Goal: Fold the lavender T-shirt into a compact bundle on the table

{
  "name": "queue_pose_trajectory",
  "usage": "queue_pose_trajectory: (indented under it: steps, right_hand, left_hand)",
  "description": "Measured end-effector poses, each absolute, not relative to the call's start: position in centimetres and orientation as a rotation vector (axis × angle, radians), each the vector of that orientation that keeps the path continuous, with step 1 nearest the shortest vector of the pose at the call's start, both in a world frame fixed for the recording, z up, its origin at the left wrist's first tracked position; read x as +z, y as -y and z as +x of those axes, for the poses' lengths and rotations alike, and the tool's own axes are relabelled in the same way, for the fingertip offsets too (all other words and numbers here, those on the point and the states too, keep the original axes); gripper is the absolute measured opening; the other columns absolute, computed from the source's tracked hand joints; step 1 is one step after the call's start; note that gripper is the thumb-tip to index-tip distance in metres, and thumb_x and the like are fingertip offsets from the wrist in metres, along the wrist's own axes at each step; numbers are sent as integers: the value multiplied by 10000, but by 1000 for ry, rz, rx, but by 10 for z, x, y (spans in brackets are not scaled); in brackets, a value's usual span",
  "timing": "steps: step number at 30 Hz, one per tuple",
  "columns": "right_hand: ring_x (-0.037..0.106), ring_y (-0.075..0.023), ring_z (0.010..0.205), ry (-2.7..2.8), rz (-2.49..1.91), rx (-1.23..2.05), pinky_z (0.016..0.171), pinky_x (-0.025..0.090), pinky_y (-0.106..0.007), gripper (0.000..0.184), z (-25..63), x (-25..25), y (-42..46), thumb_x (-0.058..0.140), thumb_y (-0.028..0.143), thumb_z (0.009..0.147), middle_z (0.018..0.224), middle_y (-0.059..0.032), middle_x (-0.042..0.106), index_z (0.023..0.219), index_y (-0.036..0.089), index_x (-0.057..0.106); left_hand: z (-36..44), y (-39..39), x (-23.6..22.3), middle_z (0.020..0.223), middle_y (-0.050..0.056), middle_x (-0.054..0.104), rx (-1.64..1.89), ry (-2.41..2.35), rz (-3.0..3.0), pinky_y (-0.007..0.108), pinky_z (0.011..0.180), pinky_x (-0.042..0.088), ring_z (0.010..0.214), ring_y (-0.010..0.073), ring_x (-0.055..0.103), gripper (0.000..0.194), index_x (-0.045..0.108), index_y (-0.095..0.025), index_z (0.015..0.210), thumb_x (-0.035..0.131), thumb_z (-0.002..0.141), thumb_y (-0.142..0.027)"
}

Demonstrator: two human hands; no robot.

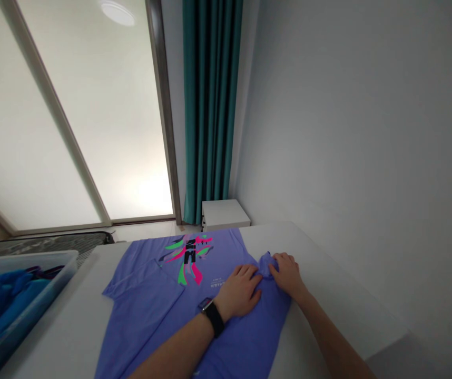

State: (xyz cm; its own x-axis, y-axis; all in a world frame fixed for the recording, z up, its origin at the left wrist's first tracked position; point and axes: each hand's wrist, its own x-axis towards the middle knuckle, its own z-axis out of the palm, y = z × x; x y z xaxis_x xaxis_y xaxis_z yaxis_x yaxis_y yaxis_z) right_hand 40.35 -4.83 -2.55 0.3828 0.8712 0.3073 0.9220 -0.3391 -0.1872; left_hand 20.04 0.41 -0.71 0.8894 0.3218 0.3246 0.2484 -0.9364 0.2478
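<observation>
A purple T-shirt (226, 342) with a pink, green and black print lies spread on the white table. One sleeve is laid out at the left, and the cloth at the right sleeve is bunched up. My left hand (239, 292), with a dark watch on its wrist, lies flat on the shirt right of the print, fingers stretched out. My right hand (288, 275) closes its thumb and fingers on the bunched sleeve at the shirt's right edge. The near end of the shirt runs out of view.
The white table (328, 273) meets a plain wall on the right. At the left stands a clear plastic bin (62, 281) holding blue clothes (8, 300). Behind the table are a small white cabinet (226, 213), a teal curtain (212, 116) and frosted sliding doors (103, 121).
</observation>
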Motion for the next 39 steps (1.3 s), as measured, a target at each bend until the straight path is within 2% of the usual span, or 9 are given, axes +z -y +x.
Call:
queue_pose_trajectory:
  steps: [5, 9, 17, 21, 25, 30, 34, 37, 39]
  right_hand:
    - [578, -232, 1076, 1720, -2119, -257, 1031, 351, -406, 225, 388, -22, 63, 391, 274, 938, 1070, -96, 675, 1035, 196, 579]
    - [616, -207, 946, 1910, -1875, -241, 1070, 354, -430, 221, 370, -18, 79, 350, 190, 931, 928, -58, 673, 936, 235, 567]
    - [609, -186, 959, 2041, -1727, -308, 1081, 352, -413, 237, 354, -21, 98, 396, 117, 896, 938, -39, 663, 924, 237, 599]
    - [593, -224, 965, 1953, -1784, -334, 1015, 398, -429, 210, 363, -27, 100, 454, 129, 854, 935, -61, 644, 990, 214, 590]
    - [544, -275, 1046, 1883, -1958, -358, 951, 423, -438, 463, 372, -22, 101, 518, 120, 766, 1057, -111, 606, 1222, 194, 555]
    - [450, -275, 1241, 1889, -2040, -328, 1080, 301, -457, 314, 376, -17, 100, 501, 94, 737, 1189, -97, 590, 999, 224, 616]
    - [569, -217, 1078, 1896, -2036, -275, 1124, 230, -455, 272, 377, -22, 98, 443, 82, 781, 1019, -63, 659, 974, 212, 583]
    - [562, -237, 1061, 1849, -2060, -337, 1081, 282, -449, 419, 378, -24, 99, 465, 75, 760, 1078, -86, 650, 1152, 188, 559]
    - [544, -268, 1060, 1800, -2123, -349, 1020, 338, -445, 422, 379, -21, 102, 497, 95, 759, 1067, -94, 640, 1163, 188, 574]
  left_hand:
    - [201, 0, -2, 1193, 94, 568, 534, -437, 2904, 387, 1019, 372, 1147, 244, 493, 224, 574, -193, 1101, 501, 902, -266]
    - [203, 2, -1, 1034, 86, 595, 503, -571, 2907, 398, 951, 400, 1026, 250, 524, 134, 546, -192, 986, 511, 877, -263]
    - [202, 0, -3, 1087, 63, 618, 533, -569, 2891, 383, 932, 384, 1047, 240, 529, 271, 485, -206, 1157, 518, 891, -248]
    - [201, 0, -1, 1024, 63, 630, 479, -500, 2981, 388, 927, 374, 1026, 238, 540, 100, 542, -207, 1005, 503, 920, -241]
    - [201, 1, 1, 1034, 69, 626, 472, -467, 3011, 388, 931, 364, 1027, 234, 540, 115, 552, -210, 1025, 479, 937, -227]
    - [199, 1, 2, 1016, 69, 631, 455, -448, 3004, 376, 922, 362, 1015, 232, 539, 147, 559, -220, 1053, 456, 947, -219]
    - [199, -2, -2, 969, 51, 647, 496, -461, 2933, 347, 912, 363, 977, 214, 552, 136, 566, -221, 1010, 460, 933, -184]
    - [198, -3, -3, 961, 45, 661, 549, -505, 2836, 344, 899, 364, 962, 213, 562, 154, 574, -220, 997, 478, 895, -156]
    - [197, -4, -2, 962, 38, 670, 584, -531, 2761, 346, 883, 367, 951, 213, 568, 179, 579, -222, 991, 497, 854, -140]
